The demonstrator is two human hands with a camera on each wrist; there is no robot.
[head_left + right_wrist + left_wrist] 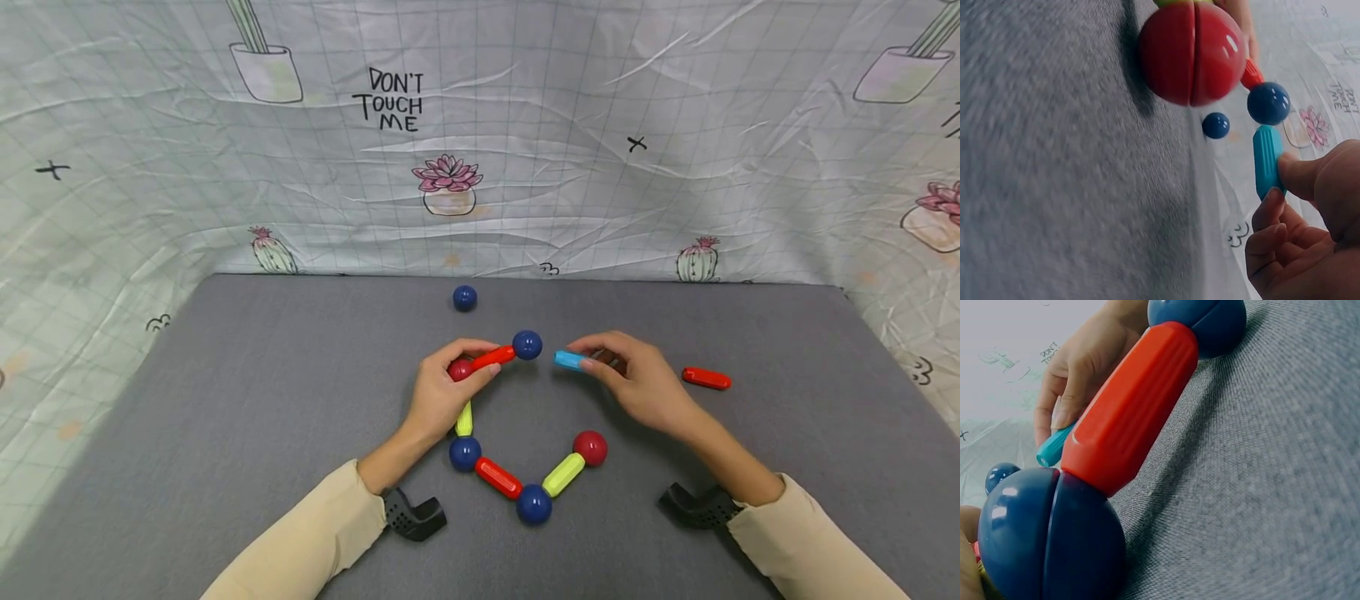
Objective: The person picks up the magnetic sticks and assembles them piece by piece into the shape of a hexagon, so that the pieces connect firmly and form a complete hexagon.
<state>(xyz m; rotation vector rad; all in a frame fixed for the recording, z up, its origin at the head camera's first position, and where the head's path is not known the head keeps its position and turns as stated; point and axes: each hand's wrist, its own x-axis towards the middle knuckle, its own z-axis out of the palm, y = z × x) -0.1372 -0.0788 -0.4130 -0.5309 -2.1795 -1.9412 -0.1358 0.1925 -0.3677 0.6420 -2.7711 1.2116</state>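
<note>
My left hand (444,392) pinches a red magnetic rod (495,358) between thumb and fingers. A blue ball (527,345) sits on that rod's right end, and a red ball (460,369) at its other end is partly covered by the hand. From there a yellow-green rod (464,419), a blue ball (465,453), a second red rod (498,477), another blue ball (534,504), a second yellow-green rod (563,474) and a red ball (591,447) form an open chain. My right hand (637,379) pinches a light blue rod (1267,161), its tip a small gap from the held rod's blue ball.
A loose blue ball (465,297) lies near the back edge of the grey table (300,375). To the right of my right hand lies a loose red rod (707,378). A patterned cloth (540,167) hangs behind the table.
</note>
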